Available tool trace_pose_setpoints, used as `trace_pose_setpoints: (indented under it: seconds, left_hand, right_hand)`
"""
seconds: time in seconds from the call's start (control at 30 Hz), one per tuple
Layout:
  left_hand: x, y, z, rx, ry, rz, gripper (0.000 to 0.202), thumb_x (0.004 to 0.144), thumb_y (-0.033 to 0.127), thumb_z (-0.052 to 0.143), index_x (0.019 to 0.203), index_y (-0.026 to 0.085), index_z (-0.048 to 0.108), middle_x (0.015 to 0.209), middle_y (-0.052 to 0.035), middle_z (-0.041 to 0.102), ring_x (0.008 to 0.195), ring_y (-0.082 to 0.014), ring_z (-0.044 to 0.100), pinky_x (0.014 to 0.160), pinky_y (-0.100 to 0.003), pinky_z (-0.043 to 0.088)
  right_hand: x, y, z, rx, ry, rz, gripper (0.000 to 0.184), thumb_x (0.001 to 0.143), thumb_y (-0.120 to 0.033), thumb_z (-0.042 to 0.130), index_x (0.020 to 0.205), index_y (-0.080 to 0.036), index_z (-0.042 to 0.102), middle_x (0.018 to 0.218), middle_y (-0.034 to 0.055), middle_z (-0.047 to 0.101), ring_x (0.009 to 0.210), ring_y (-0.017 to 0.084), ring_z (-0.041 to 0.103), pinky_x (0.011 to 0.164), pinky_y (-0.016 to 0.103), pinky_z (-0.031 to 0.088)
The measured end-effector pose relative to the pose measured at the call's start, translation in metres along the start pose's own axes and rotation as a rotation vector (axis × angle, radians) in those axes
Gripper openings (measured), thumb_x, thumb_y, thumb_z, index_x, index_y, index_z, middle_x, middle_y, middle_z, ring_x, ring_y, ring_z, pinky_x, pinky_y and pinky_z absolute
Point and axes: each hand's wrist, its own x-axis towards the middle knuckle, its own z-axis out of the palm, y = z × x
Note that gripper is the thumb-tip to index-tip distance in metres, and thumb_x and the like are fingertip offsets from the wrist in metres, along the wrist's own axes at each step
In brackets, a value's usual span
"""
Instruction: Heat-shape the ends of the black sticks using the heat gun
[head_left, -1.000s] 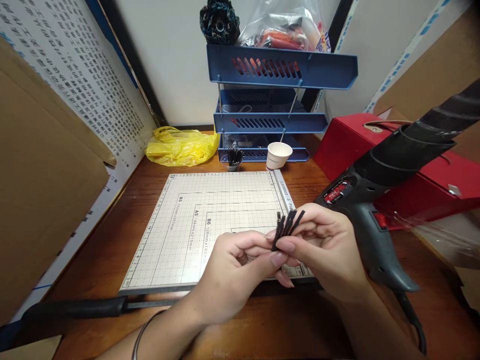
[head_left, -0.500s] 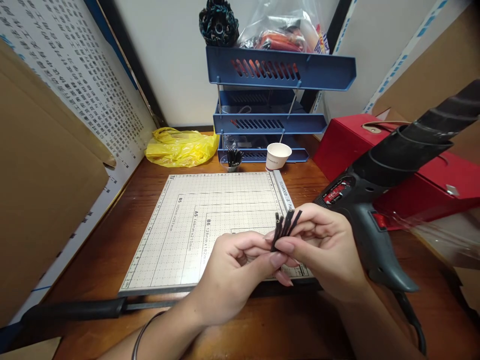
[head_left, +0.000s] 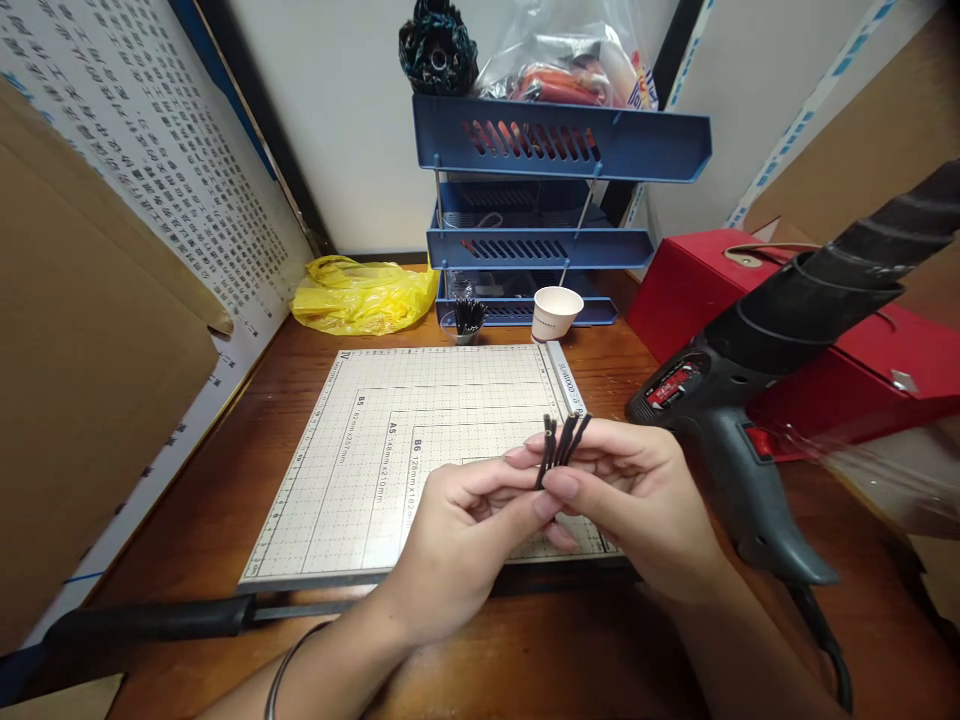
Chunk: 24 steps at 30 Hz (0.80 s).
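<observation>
Several short black tubes [head_left: 561, 445] with hollow-looking ends fan upward from between my fingertips; their lower ends are hidden. My left hand [head_left: 472, 535] pinches the bunch from the left, its thumb low on it. From the right, my right hand [head_left: 637, 500] grips the same tubes with thumb and fingers, and the two thumbs meet in front. Both hands hover over the front right part of a cream paper cutter [head_left: 352, 450] with printed size lines. The cutter's black handle [head_left: 150, 622] lies along its front edge at the left.
To the right stands a grey heat gun [head_left: 757, 470], nozzle slanting up, before a red box [head_left: 675, 290]. Behind the cutter are a paper cup [head_left: 556, 315], a small cup of thin black pieces [head_left: 469, 320], a yellow plastic bag [head_left: 364, 295] and blue stacked trays [head_left: 562, 140].
Both hands have shifted slightly left and up with the black tubes between them. The tubes are spread a little differently at the top.
</observation>
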Motion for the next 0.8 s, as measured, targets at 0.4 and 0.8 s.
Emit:
trace_pose_setpoints:
  seconds: [0.4,0.8]
  left_hand:
    - [0.002,-0.01,-0.01,-0.164,-0.106,-0.096,0.018,0.092,0.032,0.079,0.09,0.014,0.081,0.089,-0.005,0.077,0.07,-0.0132,0.075,0.073,-0.024,0.062]
    - [0.001,-0.012,-0.013,-0.192,-0.135,-0.13,0.021,0.094,0.032,0.077,0.09,0.012,0.08,0.089,-0.0073,0.078,0.067,-0.0137,0.075,0.069,-0.023,0.062]
  right_hand:
    - [0.004,-0.004,0.002,-0.09,0.12,0.011,0.02,0.071,-0.032,0.09,0.072,-0.015,0.078,0.052,-0.0006,0.056,0.046,0.007,0.045,0.039,0.017,0.035]
    - [0.003,0.0,0.002,-0.018,0.126,0.069,0.025,0.076,-0.038,0.087,0.078,-0.015,0.077,0.055,0.0002,0.061,0.043,0.008,0.047,0.038,0.018,0.041]
